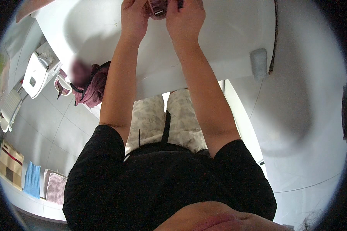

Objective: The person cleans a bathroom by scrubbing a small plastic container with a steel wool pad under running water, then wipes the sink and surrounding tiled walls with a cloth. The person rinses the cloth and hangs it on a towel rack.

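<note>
Over the far part of a white basin counter (158, 61), my left hand (133, 19) and my right hand (186, 19) are held close together. Between them is a small dark reddish object (158, 9) with pale and dark rectangular patches, gripped from both sides. Its upper part is cut off by the top of the picture, so its kind cannot be made out. My fingertips are partly hidden too. Both forearms reach forward, roughly parallel, across the counter's near edge.
A bunched purple cloth with black trim (94, 86) lies at the counter's left edge. A grey rounded block (259, 63) sits near its right corner. To the left are a white lidded fixture (36, 75), a blue towel (32, 179) and a pink towel (56, 187).
</note>
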A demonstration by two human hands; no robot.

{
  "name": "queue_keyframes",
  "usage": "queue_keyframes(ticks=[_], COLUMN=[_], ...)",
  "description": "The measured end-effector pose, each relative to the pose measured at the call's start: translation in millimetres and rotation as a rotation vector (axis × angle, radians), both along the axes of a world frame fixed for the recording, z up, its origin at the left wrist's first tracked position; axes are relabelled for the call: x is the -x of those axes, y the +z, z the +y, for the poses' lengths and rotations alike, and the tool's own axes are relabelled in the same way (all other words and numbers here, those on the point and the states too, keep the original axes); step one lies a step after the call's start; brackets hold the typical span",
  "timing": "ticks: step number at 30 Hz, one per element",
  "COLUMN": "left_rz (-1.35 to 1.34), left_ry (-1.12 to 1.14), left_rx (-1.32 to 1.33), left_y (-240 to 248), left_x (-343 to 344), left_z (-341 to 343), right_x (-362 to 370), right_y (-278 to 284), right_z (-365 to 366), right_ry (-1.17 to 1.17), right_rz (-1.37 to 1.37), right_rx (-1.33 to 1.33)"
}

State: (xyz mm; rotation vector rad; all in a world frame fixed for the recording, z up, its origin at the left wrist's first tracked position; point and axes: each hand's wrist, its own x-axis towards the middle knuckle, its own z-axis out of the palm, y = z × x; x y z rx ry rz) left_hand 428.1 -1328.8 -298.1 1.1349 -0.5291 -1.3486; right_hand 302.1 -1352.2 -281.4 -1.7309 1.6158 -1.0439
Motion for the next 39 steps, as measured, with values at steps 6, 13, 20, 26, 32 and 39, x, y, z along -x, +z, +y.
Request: queue_keyframes(ticks=[6,13,20,26,32,39], left_rz=[0.093,0.146,0.119,0.042,0.071,0.016], left_ry=[0.072,0.137,-0.015,0.045,-0.097,-0.028], left_rx=[-0.081,-0.070,-0.123,-0.135,-0.178,-0.130], left_y=[12,-6,-8,7,0,6], left_x=[-2,10,-5,8,-4,1], left_z=[-4,-5,0,-4,-2,-2], right_x=[17,-12,-8,-8,-2,4], right_y=[-2,-1,5,1,-1,-3], right_z=[-7,5,-4,1,-3,-6], right_ry=[-0.227,0.196,0.231,0.091,0.242,-0.019], right_rz=[-0.495,-0.124,0.046,0.034,0.012,0.026], right_rx=[-0.241,-0.004,-0.075,-0.077,-0.130,-0.123])
